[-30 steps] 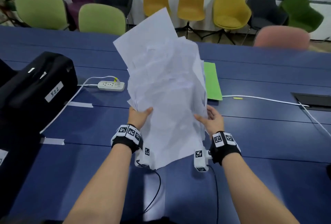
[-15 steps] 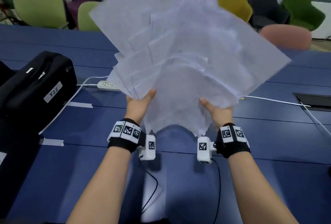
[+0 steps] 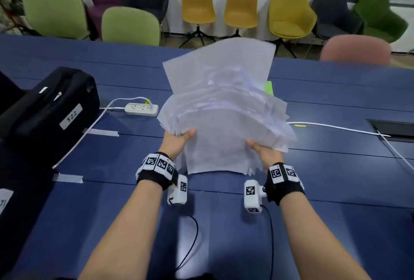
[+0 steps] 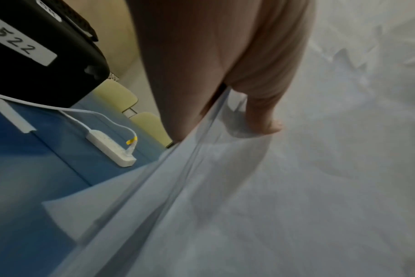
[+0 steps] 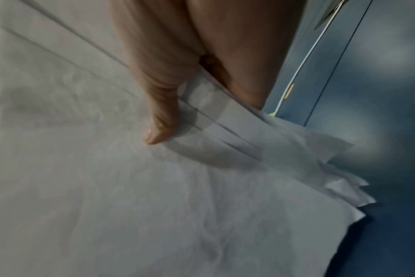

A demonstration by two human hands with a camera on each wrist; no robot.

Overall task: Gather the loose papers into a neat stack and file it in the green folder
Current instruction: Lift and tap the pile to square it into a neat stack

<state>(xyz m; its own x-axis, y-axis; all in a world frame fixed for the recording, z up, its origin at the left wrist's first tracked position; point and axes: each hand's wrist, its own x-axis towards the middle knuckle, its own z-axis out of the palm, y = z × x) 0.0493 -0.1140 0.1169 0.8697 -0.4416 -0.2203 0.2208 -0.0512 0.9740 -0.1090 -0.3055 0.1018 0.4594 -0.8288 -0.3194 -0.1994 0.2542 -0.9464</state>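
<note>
Fingers of the left hand (image 3: 178, 143) and right hand (image 3: 265, 153) pinch the papers (image 3: 224, 118) by both side edges, above the tabletop (image 3: 336, 167). Light, floppy, slippery sheets, I reckon; grip near the bottom corners.

- Papers (image 3: 224, 109): lowered from raised, fanned position; now tilted toward blue table (image 3: 336, 179).
- Green folder (image 3: 268, 87): sliver visible again behind papers.
</note>
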